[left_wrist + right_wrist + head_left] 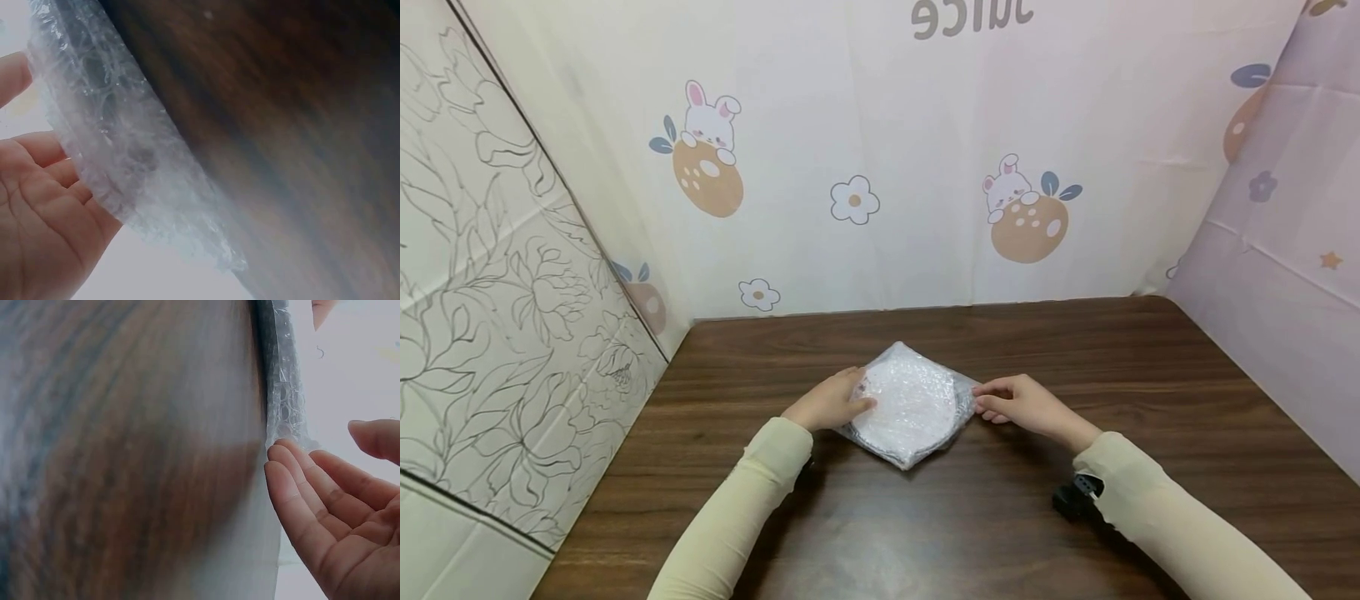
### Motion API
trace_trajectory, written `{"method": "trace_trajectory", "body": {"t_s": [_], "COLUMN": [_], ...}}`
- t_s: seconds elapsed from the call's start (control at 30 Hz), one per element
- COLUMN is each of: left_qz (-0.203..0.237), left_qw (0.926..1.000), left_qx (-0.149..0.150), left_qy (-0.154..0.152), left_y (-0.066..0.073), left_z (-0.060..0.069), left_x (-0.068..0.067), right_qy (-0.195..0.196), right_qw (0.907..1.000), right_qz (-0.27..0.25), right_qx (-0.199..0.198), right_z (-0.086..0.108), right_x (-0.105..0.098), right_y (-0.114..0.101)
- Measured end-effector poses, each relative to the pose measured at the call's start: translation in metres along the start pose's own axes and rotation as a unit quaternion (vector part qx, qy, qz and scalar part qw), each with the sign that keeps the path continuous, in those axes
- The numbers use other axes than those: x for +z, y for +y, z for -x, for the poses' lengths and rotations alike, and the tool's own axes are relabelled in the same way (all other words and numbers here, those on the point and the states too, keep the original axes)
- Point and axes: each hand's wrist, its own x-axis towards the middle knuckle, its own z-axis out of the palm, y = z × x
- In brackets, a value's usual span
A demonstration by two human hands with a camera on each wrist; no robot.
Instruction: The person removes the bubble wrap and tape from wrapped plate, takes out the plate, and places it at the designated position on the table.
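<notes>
A round white disc-like item in clear bubble wrap, a bubble-wrapped package (906, 400), lies on the brown table in the head view, its wrap folded to pointed corners. My left hand (829, 402) holds its left edge, the thumb on top and the other fingers beyond the edge. In the left wrist view the wrap (125, 137) lies between thumb and fingers. At the right corner is my right hand (1022, 406), its fingertips touching the wrap. The right wrist view shows the fingers (294, 494) fairly straight against the wrap's end, the thumb held apart.
The wood-grain table (970, 533) spreads out around the package. Behind it hangs a white curtain (910, 242) printed with rabbits and fruit, and a flower-patterned panel (512, 275) stands at the left. A black wrist device (1071, 500) sits under the right sleeve.
</notes>
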Motion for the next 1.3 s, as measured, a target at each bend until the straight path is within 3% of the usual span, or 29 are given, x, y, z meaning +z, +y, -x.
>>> {"method": "trace_trajectory", "body": {"t_s": [0.3, 0.53, 0.87, 1.3], "left_qz": [0.017, 0.005, -0.042, -0.062], "left_qw": [0.9998, 0.9998, 0.9990, 0.9977], "left_qx": [0.002, 0.011, 0.003, 0.023], "left_qy": [0.012, 0.018, 0.010, -0.009], "left_y": [0.002, 0.013, 0.023, 0.025], "left_z": [0.003, 0.013, 0.020, 0.019], "left_x": [0.004, 0.007, 0.014, 0.012], "right_qy": [0.000, 0.016, 0.081, 0.067], "right_qw": [0.9993, 0.9951, 0.9720, 0.9512], "right_qz": [0.036, 0.092, 0.197, 0.252], "right_qx": [-0.009, -0.031, -0.099, -0.165], "right_z": [0.005, 0.009, 0.009, 0.009], "right_x": [-0.007, -0.011, 0.003, 0.027], "right_y": [-0.010, -0.020, -0.032, -0.047]}}
